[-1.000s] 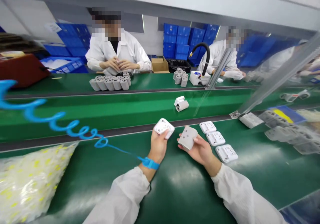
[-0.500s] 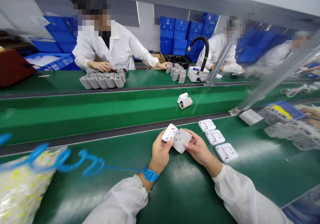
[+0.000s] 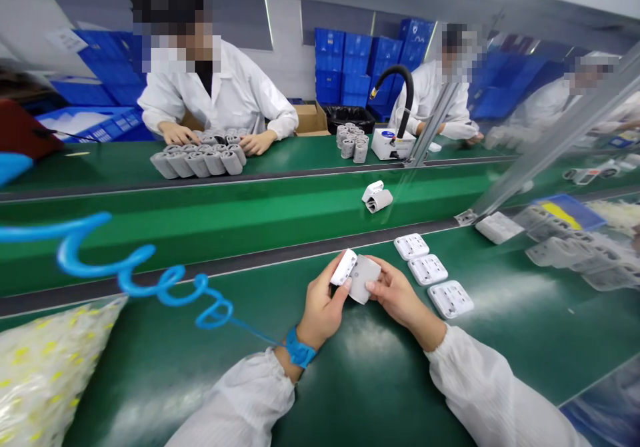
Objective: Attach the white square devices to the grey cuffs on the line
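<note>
My left hand [image 3: 321,307] grips a small white plate [image 3: 344,267], tilted on edge. My right hand [image 3: 397,295] holds a grey housing [image 3: 365,278] pressed against that plate, so the two parts meet between my hands above the green table [image 3: 380,380]. A blue wrist strap [image 3: 299,349] sits on my left wrist, and its coiled blue cord [image 3: 150,280] runs off to the left. Three white plates [image 3: 428,269] lie in a row just right of my hands.
A bag of white and yellow parts [image 3: 45,367] lies at the left. One assembled unit [image 3: 377,196] rides the green conveyor [image 3: 200,214]. Across it, people in white coats work by rows of grey housings [image 3: 197,160] and a white machine [image 3: 393,144]. A slanted metal bar [image 3: 545,157] stands right.
My hands have come together: the white plate and the grey housing, apart a second ago, now touch. The person opposite drew an arm back to the housings.
</note>
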Demonstrator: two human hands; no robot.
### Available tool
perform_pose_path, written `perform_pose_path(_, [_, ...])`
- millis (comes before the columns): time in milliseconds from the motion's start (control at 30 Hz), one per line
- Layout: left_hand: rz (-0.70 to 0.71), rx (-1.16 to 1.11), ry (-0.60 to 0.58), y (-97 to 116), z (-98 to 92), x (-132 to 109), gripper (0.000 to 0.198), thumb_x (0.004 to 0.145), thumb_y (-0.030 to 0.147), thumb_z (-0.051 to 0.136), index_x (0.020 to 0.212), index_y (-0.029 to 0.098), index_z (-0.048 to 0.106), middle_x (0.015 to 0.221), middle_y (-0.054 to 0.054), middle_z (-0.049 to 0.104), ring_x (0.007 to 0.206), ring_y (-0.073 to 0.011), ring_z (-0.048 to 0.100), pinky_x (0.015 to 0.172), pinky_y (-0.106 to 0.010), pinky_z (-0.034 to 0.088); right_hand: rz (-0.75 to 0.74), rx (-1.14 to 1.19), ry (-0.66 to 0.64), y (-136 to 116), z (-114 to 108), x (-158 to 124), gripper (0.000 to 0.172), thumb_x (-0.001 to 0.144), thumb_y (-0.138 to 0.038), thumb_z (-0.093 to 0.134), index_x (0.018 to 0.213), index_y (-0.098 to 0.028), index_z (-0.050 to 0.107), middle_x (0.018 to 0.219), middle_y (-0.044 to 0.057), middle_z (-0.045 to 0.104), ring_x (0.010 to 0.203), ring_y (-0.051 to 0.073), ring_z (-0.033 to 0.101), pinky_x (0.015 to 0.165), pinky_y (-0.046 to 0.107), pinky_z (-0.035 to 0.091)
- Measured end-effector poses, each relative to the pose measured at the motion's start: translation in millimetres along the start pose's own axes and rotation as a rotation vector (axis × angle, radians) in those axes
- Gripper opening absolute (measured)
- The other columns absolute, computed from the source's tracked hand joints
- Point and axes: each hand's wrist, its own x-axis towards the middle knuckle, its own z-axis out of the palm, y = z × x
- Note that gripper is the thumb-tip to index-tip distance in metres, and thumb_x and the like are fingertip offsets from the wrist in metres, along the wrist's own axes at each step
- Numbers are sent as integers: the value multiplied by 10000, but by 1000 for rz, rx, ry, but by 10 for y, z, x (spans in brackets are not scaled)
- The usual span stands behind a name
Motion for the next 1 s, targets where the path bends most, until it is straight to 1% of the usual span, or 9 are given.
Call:
perform_pose_path(133, [88, 129, -64, 2, -32, 7, 542, 909, 213, 553, 1445, 198, 477, 1418, -107, 568, 1262, -258, 577, 1100, -397, 445, -7, -85, 21, -20, 13, -15, 561, 744, -302, 835, 1230, -238, 562, 1024, 44, 683, 858, 175, 680, 703, 279, 575])
perform_pose_path(233, [170, 223, -152, 31, -56, 31, 671, 827, 132, 554, 1482, 182, 418, 1442, -118, 542, 1301, -264, 546, 1121, -409, 427, 31, -148, 68, -35, -6, -24, 550, 745, -338, 832, 1205, -214, 557, 1001, 53, 683, 839, 183, 684, 671, 279, 580])
perform_pose_path(300, [185, 281, -200, 51, -63, 50, 747, 771, 105, 563, 1495, 175, 391, 1452, -127, 529, 1311, -273, 536, 1116, -415, 431, 75, -164, 94, -54, -23, -24, 559, 733, -359, 839, 1185, -197, 553, 981, 55, 679, 801, 181, 685, 645, 281, 585])
perform_pose_path(367, [162, 335, -218, 72, -64, 70, 757, 747, 111, 582, 1481, 174, 409, 1412, -133, 566, 1257, -280, 582, 1070, -414, 473, 120, -160, 102, -82, -29, -24, 558, 720, -373, 846, 1159, -187, 555, 964, 52, 671, 770, 179, 685, 628, 294, 597])
perform_pose_path(467, [99, 376, -226, 109, -77, 107, 705, 737, 129, 610, 1428, 185, 480, 1275, -117, 667, 1101, -280, 670, 962, -402, 535, 176, -174, 94, -133, -8, -33, 521, 722, -386, 845, 1115, -177, 575, 975, 55, 658, 773, 186, 692, 617, 305, 618])
perform_pose_path(633, [82, 273, -315, 166, -144, 176, 688, 709, 97, 614, 1382, 219, 535, 1197, -69, 712, 993, -257, 699, 904, -363, 541, 254, -279, 103, -203, 40, -57, 482, 739, -412, 836, 1071, -167, 587, 913, 60, 674, 689, 176, 706, 553, 270, 620])
perform_pose_path(700, [73, 252, -324, 166, -163, 191, 667, 707, 91, 613, 1360, 217, 558, 1164, -62, 726, 953, -245, 704, 880, -348, 542, 259, -284, 104, -220, 43, -60, 467, 739, -415, 836, 1043, -164, 586, 870, 54, 675, 666, 175, 707, 534, 261, 616])
perform_pose_path(867, [7, 253, -322, 101, -149, 194, 605, 706, 94, 616, 1301, 201, 594, 1123, -71, 732, 939, -245, 700, 834, -342, 544, 284, -340, 106, -195, 39, -62, 464, 746, -448, 826, 1017, -180, 562, 834, 55, 691, 663, 200, 718, 512, 273, 606])
perform_pose_path(1000, [-105, 199, -290, 27, -123, 197, 561, 690, 122, 659, 1245, 189, 613, 1108, -85, 726, 936, -250, 697, 820, -353, 548, 272, -415, 116, -143, 54, -74, 473, 773, -539, 777, 1000, -193, 548, 781, 65, 703, 627, 233, 715, 486, 319, 591])
